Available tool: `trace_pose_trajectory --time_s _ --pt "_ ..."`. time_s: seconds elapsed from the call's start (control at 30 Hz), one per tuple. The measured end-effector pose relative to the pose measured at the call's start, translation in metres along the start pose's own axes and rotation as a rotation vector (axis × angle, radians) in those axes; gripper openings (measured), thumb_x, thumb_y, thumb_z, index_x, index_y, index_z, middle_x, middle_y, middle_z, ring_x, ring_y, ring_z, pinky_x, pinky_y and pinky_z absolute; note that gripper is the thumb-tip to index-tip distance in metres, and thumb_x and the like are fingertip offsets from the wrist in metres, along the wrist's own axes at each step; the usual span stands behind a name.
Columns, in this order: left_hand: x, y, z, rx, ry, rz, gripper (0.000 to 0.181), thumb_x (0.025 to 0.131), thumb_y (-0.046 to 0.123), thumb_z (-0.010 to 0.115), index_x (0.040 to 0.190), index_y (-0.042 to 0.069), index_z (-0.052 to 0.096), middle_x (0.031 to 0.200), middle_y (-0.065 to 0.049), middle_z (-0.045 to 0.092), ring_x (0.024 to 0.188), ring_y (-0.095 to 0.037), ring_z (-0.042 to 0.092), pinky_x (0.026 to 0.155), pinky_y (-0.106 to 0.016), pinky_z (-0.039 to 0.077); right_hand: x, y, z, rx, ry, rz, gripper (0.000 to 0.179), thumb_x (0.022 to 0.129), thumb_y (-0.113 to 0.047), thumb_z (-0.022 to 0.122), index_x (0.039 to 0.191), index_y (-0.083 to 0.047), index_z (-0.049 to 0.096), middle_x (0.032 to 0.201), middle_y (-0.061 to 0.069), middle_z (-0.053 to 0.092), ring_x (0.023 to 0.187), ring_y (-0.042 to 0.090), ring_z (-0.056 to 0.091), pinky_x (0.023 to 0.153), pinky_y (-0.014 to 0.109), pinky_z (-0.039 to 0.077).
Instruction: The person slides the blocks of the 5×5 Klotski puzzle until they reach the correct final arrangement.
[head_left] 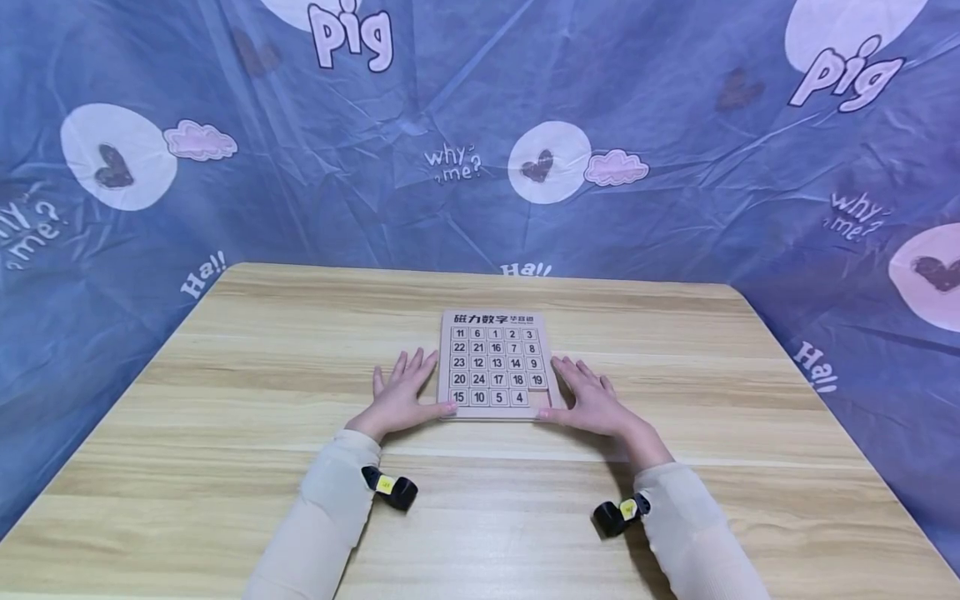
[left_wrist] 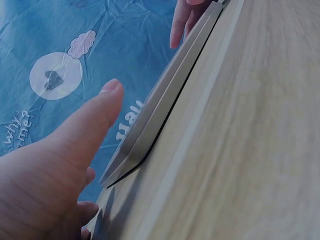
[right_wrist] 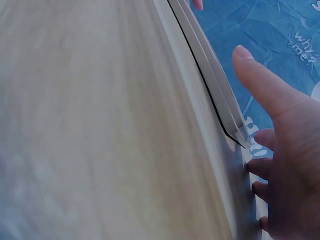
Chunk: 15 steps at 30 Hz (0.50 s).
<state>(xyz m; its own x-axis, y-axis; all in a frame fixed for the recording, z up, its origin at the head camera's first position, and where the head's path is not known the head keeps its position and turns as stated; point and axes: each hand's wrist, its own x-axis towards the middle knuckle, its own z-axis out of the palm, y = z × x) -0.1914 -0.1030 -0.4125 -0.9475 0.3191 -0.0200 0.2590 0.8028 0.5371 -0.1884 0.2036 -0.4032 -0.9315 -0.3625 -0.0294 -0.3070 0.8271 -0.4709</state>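
A flat sliding number puzzle [head_left: 491, 412] lies on the table, with dark Chinese print along its far edge. Its square number tiles [head_left: 497, 363] sit in rows, and one gap shows at the near right corner. My left hand [head_left: 401, 398] is at the puzzle's left side, fingers spread and fairly straight, thumb over the near left corner. On the other side my right hand [head_left: 596, 404] mirrors it, its thumb at the near right corner by the gap. Both wrist views show the puzzle's side edge [left_wrist: 160, 102] lying on the tabletop. Whether the fingertips touch it, I cannot tell.
The pale wood-grain table [head_left: 495, 517] reaches back to a blue printed cloth [head_left: 390, 200], which also hangs at both sides. Each sleeved wrist wears a small black camera, the left camera [head_left: 403, 493] and the right camera [head_left: 609, 518].
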Motion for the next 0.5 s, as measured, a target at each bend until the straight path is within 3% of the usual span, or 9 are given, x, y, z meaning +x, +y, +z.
trace_pose_trajectory --time_s 0.5 --pt "-0.0004 0.0009 0.0021 0.062 -0.025 0.010 0.101 0.061 0.073 0.051 0.139 0.020 0.017 0.142 -0.011 0.006 0.127 -0.031 -0.007 0.091 -0.055 -0.017 -0.0015 0.0032 0.0043 0.021 0.000 -0.020 0.100 0.065 -0.063 0.059 0.138 -0.009 0.017 0.141 0.017 0.013 0.126 0.035 0.003 0.096 0.054 -0.004"
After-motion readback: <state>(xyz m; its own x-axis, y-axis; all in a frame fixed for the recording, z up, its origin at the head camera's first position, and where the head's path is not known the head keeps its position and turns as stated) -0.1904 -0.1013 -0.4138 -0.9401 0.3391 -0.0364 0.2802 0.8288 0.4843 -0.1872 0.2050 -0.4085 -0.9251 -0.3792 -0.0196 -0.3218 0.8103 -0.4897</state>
